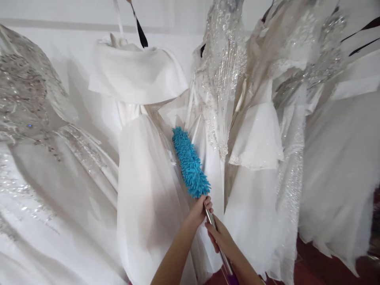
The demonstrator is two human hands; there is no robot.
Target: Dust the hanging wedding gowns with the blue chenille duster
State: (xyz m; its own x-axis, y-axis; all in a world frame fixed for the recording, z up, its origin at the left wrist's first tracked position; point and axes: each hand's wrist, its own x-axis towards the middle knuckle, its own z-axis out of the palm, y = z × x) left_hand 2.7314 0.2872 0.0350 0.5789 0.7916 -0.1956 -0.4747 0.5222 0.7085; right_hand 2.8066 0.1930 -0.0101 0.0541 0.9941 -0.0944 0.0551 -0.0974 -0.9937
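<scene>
A blue microfibre duster [190, 163] on a metal handle [214, 233] is held upright and slightly tilted against a row of hanging white wedding dresses. The left hand [199, 209] is wrapped around the handle just below the fluffy head, its fingers [208, 202] clamped around the shaft, while the right hand [220, 236] is closed on the handle just beneath, its fingers likewise curled tight around the metal. The duster head is laid in the gap between a plain satin gown [142, 158], whose off-shoulder collar is folded over near the top, and a beaded gown [218, 87] covered in sequins and hanging crystal strands. To the left, a gown with silver embroidery [26, 99] is spread wide; to the right, further layered gowns with glittering lace [297, 118] are hung closely together. A strip of dark red floor [314, 265] is seen at the lower right, beneath the ragged tulle hems.
</scene>
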